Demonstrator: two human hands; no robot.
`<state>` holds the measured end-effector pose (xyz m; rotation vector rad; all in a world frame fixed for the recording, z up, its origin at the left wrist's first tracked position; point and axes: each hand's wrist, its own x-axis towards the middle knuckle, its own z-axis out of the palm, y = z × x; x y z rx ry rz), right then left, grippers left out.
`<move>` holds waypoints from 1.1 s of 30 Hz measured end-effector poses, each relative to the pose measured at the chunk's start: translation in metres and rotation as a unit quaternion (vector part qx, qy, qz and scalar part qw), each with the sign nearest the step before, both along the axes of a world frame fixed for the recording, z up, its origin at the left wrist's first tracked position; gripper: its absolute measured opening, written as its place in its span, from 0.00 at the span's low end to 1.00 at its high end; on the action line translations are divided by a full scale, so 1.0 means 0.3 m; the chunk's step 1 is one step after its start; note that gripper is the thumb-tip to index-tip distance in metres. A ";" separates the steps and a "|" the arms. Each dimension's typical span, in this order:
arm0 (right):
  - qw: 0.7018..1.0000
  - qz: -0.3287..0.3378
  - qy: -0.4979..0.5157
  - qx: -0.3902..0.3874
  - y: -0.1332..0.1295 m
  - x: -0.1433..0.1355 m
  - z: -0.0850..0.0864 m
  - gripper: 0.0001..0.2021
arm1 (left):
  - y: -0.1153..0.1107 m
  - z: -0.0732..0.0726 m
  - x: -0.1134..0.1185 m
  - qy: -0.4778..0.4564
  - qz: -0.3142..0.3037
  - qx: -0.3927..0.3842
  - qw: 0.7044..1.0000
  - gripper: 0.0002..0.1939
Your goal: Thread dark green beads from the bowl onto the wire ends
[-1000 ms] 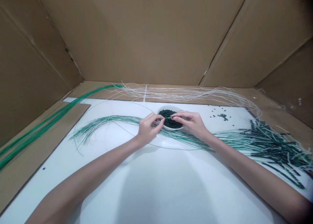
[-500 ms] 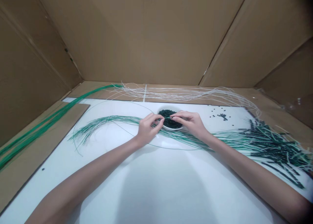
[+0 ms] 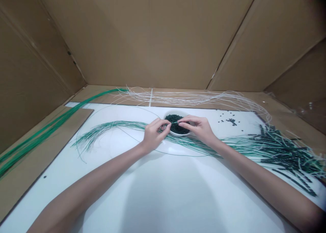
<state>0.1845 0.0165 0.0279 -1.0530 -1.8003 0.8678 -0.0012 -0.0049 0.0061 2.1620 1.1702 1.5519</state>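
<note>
Over a white bowl point(image 3: 178, 134) full of small dark green pieces point(image 3: 174, 118), both hands are pinched close together. A thin strand point(image 3: 175, 122) spans the short gap between the fingertips. My left hand point(image 3: 155, 132) grips its left end at the bowl's left rim. From the right, my right hand point(image 3: 198, 126) pinches the other end between thumb and forefinger. Whether a small piece sits on the strand is too small to tell. Green strands point(image 3: 196, 144) run beneath both wrists, passing in front of the bowl.
Strands threaded with dark pieces point(image 3: 287, 155) are heaped at the right. Loose dark pieces point(image 3: 231, 121) lie on the white board point(image 3: 173, 189). White strands point(image 3: 178, 97) stretch along the back, and a bright green bundle point(image 3: 61, 119) crosses the left. Cardboard walls point(image 3: 150, 39) surround the board.
</note>
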 end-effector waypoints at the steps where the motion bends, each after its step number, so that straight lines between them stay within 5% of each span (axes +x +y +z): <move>1: 1.000 -0.001 0.000 -0.001 0.000 0.000 0.001 0.08 | 0.000 -0.001 0.000 -0.001 -0.001 0.000 1.000 0.04; 33: 1.000 -0.001 -0.021 0.023 -0.002 -0.002 0.005 0.09 | 0.000 -0.007 -0.002 0.021 -0.002 0.010 1.000 0.05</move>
